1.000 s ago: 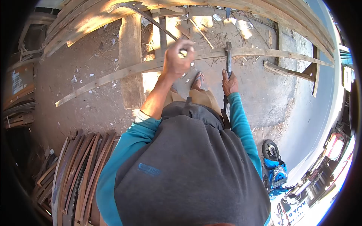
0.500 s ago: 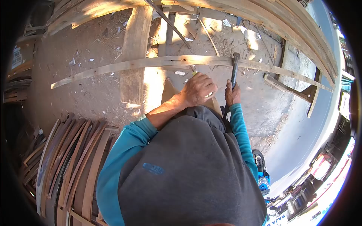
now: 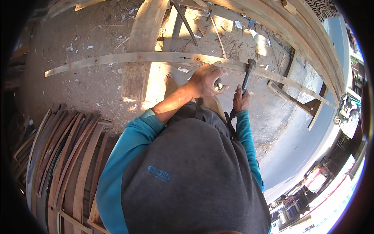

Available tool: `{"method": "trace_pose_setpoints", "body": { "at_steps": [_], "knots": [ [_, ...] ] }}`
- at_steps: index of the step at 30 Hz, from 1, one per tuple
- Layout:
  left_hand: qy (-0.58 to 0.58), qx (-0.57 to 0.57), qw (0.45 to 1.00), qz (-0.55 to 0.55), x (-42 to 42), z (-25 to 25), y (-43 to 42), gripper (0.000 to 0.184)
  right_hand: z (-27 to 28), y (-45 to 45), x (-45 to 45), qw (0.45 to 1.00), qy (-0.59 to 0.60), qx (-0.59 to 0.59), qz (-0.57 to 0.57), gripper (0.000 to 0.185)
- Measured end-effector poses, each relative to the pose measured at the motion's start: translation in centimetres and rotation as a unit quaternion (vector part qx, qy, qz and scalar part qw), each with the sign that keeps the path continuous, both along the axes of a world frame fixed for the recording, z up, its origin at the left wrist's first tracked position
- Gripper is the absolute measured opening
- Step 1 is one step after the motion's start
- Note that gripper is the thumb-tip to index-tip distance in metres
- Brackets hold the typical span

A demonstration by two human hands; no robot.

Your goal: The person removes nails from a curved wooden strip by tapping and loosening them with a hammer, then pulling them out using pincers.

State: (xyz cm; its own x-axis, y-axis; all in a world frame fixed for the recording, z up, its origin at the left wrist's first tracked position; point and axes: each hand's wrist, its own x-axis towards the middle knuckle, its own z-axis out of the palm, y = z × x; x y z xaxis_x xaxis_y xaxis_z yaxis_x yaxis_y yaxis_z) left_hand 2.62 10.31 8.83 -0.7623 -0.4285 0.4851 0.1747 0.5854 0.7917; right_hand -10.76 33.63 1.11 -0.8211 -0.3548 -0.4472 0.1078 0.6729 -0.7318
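L hand [image 3: 206, 81] half-curled round small roundish item [image 3: 218, 84], mostly hidden, type unclear. R hand [image 3: 241, 100] closed on dk metal tool [image 3: 246, 79], its head up at wood strip [image 3: 152, 57]. Strip runs crosswise just beyond both hands; wide plank [image 3: 145, 43] under its L part.

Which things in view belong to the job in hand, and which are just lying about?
Part of the job, it seems:
hammer, in the right hand
small object, mostly hidden, in the left hand
long wooden strip

Lying about:
curved wooden pieces, lower left
paper scraps on the ground
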Motion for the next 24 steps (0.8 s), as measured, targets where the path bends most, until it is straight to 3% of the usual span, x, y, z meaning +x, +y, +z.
{"method": "trace_pose_setpoints", "body": {
  "at_steps": [2,4,8,14,16,19,22,24],
  "knots": [
    [-0.012,0.009,1.000,0.003,0.0,-0.6,0.0,0.028,0.6,-0.5,0.3,1.000,-0.009,-0.008,-0.011,0.052],
    [0.011,-0.073,0.997,-0.025,0.1,-1.1,0.0,0.027,1.0,-0.8,0.5,0.999,-0.023,-0.006,-0.027,0.051],
    [0.016,-0.070,0.997,0.002,0.1,-1.0,-0.2,0.027,0.8,-0.9,0.8,0.999,-0.013,0.009,-0.034,0.051],
    [0.011,-0.006,0.999,0.049,-0.5,-1.1,0.0,0.028,0.2,-1.2,0.8,0.998,0.009,-0.028,-0.046,0.048],
    [0.021,0.020,0.998,0.050,-0.3,-0.5,-0.6,0.028,0.9,-1.2,0.7,0.999,-0.010,0.013,-0.035,0.050],
    [-0.009,0.044,0.998,0.048,-0.7,-0.7,-0.8,0.029,1.6,-1.6,1.0,0.997,-0.050,-0.021,-0.055,0.049],
    [-0.041,0.006,0.998,0.046,-1.2,-0.1,-0.6,0.029,2.2,-2.0,1.2,0.998,-0.032,-0.016,-0.059,0.049],
    [-0.024,0.039,0.998,0.037,-1.4,-0.5,-1.2,0.030,2.6,-1.6,1.1,0.999,0.007,-0.008,-0.035,0.046]
  ]
}}
